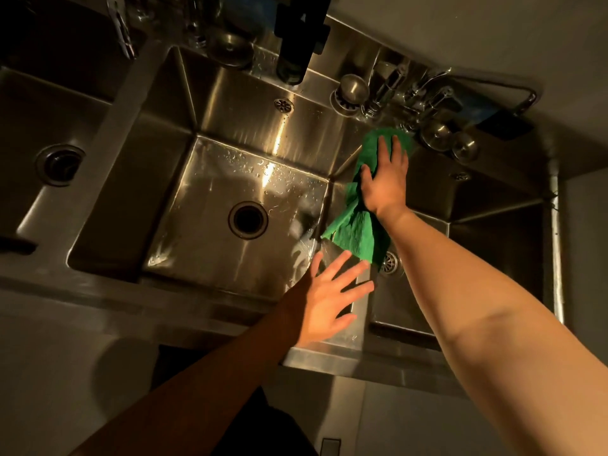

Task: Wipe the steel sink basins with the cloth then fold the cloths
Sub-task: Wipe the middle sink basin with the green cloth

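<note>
Right hand (pixel 385 182) flat, fingers straight, pressing the green cloth (pixel 353 232) onto the ridge between middle basin (pixel 210 199) and right basin (pixel 493 245) — palm weight for scrubbing. Left hand (pixel 329 301) spread by the front rim, probably bracing — contact unclear.

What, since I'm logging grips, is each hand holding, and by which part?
The right hand presses the green cloth flat on its far half, fingers straight, not gripping. The left hand holds nothing.

Crumpled green cloth (pixel 353 232) drapes the divider (pixel 360 320) between middle basin (pixel 197 225) and right basin (pixel 493 245), apparently wet.
</note>
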Tool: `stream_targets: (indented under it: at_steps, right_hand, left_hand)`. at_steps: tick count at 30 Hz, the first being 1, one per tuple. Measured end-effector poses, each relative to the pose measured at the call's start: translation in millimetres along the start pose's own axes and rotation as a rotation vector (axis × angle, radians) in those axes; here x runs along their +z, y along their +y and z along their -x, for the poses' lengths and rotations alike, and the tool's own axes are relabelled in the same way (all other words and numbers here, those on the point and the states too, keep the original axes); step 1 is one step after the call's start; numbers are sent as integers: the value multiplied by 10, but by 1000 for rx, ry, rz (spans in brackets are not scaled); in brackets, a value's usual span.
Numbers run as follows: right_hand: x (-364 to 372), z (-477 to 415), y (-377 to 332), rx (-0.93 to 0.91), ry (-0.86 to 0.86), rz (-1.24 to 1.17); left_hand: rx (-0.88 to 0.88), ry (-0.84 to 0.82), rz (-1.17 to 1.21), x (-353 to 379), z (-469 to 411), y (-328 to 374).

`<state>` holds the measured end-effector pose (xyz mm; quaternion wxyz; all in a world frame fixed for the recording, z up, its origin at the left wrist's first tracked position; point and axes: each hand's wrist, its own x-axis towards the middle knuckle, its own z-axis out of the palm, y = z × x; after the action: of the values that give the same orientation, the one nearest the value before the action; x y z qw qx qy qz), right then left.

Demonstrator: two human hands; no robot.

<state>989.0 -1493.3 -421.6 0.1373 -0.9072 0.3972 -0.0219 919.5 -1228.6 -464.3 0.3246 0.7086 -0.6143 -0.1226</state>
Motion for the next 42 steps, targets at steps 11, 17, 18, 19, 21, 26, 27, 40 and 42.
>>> stream_targets:
  at_steps: [11, 17, 18, 19, 21, 26, 27, 40, 42]
  right_hand:
    - [-1, 13, -1, 11, -43, -34]
    - [65, 531, 33, -32, 3, -58]
    - [95, 638, 57, -45, 17, -54]
    - [125, 741, 86, -62, 31, -58]
    - [168, 898, 135, -90, 46, -90]
    - [161, 896, 132, -98, 61, -101]
    - [146, 842, 120, -96, 61, -96]
    - [7, 108, -42, 4, 6, 7]
    - [0, 153, -58, 43, -18, -10]
  left_hand:
    - [75, 113, 131, 336, -38, -46]
    - [1, 71, 139, 387, 27, -36]
    - [1, 34, 65, 356, 32, -46]
    - [3, 3, -7, 336, 36, -52]
    - [10, -12, -48, 320, 45, -38]
    - [-9, 116, 153, 363, 37, 40]
    - [-14, 165, 188, 370, 15, 60]
    - [-60, -48, 16, 105, 8, 93]
    - [-58, -56, 9, 106, 14, 122]
